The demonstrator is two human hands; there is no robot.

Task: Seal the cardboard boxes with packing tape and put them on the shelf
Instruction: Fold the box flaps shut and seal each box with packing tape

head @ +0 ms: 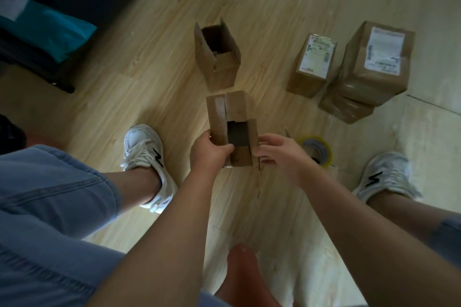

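A small cardboard box stands on the wooden floor between my feet, its top flaps partly open over a dark inside. My left hand grips the box's near left flap, fingers curled round its edge. My right hand pinches the near right flap. A roll of clear packing tape lies on the floor just right of my right hand. A second open box stands farther away, flaps up.
Three closed boxes with white labels stand at the right: one, a larger one stacked on another. My white sneakers flank the box. Dark furniture with teal and pink fabric fills the upper left.
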